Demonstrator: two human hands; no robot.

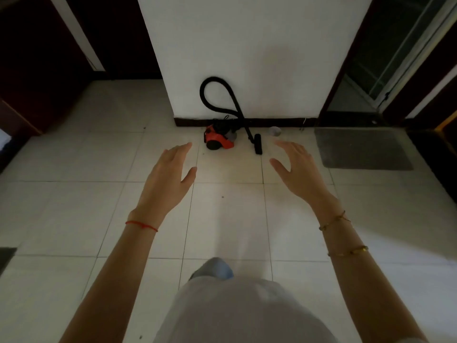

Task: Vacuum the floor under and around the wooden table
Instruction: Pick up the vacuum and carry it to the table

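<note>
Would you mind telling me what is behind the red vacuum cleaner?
Behind the vacuum cleaner stand a dark baseboard and a white wall, with its hose looping up. The baseboard directly behind it is hidden.

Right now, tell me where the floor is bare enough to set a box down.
Bare tile lies between the left hand and right hand, in front of the vacuum, and across the left side up to the dark doorway. It is crowded by the wall: vacuum, hose, nozzle, with the mat at right.
</note>
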